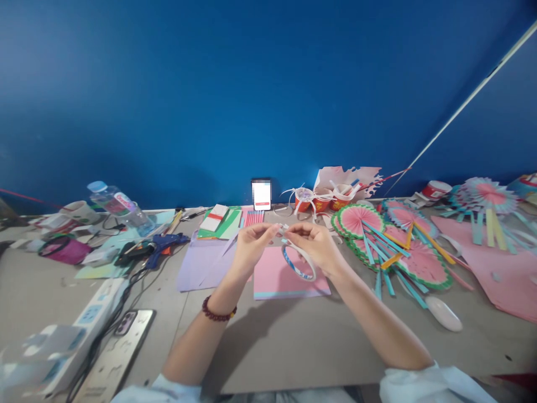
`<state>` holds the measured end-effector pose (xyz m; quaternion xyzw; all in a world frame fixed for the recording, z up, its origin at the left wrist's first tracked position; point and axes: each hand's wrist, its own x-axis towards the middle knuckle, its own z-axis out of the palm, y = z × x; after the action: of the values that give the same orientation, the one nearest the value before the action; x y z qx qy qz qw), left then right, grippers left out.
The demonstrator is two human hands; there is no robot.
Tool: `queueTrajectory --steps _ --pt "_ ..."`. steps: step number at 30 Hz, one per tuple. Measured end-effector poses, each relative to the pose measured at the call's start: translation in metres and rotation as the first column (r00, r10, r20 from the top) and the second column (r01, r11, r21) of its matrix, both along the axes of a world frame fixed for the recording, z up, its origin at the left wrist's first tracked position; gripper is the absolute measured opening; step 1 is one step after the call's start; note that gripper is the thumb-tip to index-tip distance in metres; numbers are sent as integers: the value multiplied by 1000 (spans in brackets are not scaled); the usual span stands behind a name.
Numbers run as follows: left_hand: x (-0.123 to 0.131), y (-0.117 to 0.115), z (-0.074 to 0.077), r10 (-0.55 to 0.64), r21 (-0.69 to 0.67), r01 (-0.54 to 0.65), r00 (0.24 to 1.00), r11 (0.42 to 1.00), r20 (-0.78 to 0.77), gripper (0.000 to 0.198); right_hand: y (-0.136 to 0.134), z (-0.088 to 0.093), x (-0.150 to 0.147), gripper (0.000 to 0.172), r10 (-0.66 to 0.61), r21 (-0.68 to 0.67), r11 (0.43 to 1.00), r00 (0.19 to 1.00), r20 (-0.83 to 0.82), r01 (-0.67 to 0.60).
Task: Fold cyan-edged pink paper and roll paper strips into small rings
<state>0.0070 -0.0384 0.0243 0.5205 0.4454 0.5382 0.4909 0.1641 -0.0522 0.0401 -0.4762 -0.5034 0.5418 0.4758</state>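
blue wall [260, 101] stands behind three red cups [304, 200]; right hand [312, 242] grips one tape roll [291, 265], long axis slanting down rightward; left hand [255, 242] pinches one whitish piece [283, 229].

The left hand [252, 245] and right hand [316, 245] were bare. A bracelet [218, 314] of round, dark red beads, with a yellowish one [232, 315] among them, circled the left wrist [230, 287], low and left of centre. Pale blue sleeves [434, 384], softly creased, showed along the bottom edge at lower left and lower right.
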Motion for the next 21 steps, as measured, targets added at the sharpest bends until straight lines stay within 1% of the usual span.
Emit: queueTrajectory --steps 3,10,13,17,21 --pt "1 -1 2 -35 16 35 999 999 -8 26 1 1 0 24 15 9 1000 1000 -26 -15" --pt "-2 -1 0 35 23 -35 999 999 21 27 6 -13 2 35 66 58 996 996 -67 -62" --pt "-5 1 0 52 18 -52 998 998 20 27 8 -16 2 33 74 66 995 995 -65 -70" --pt "-6 0 3 27 10 -27 1000 1000 1 26 7 -14 2 30 103 26 995 992 -70 -101" --pt "-6 0 6 39 0 -39 999 999 -13 26 6 -13 3 30 132 9 991 987 -86 -132"
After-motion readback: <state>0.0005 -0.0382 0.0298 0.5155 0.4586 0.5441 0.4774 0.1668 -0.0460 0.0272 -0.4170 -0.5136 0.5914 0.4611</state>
